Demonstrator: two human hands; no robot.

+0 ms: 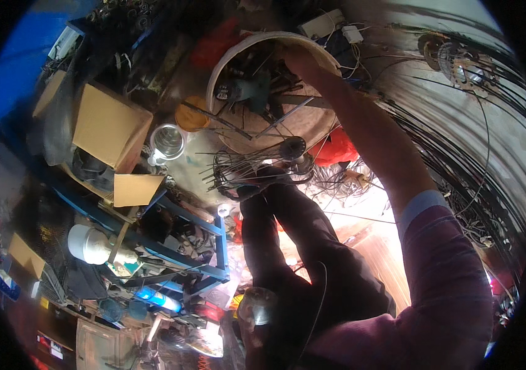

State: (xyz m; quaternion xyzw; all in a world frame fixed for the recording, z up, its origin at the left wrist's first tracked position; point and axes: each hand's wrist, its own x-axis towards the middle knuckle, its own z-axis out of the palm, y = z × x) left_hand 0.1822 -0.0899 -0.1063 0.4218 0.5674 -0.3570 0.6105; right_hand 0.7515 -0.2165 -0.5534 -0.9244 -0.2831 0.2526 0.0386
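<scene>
My right arm stretches up to the round pale tub (213, 68), and my right hand (297, 60) is inside it, among dark tools. Its fingers are lost in shadow. A teal power tool (254, 92) lies in the tub near that hand, with metal bars (284, 117) leaning across the rim. Close to my lap, my left hand (249, 317) looks curled around a pale, shiny thing (263, 311) whose kind I cannot make out. At my knees lies a bundle of thin metal rods (247, 166) beside a dark round hub (292, 148).
Left of the tub stand a clear jar (168, 142) and an orange-yellow container (192, 115). A cardboard box (112, 126) sits by a blue metal frame (220, 246), near a large white bulb (88, 243). Red plastic (337, 148) and tangled wires (352, 185) lie right of the tub.
</scene>
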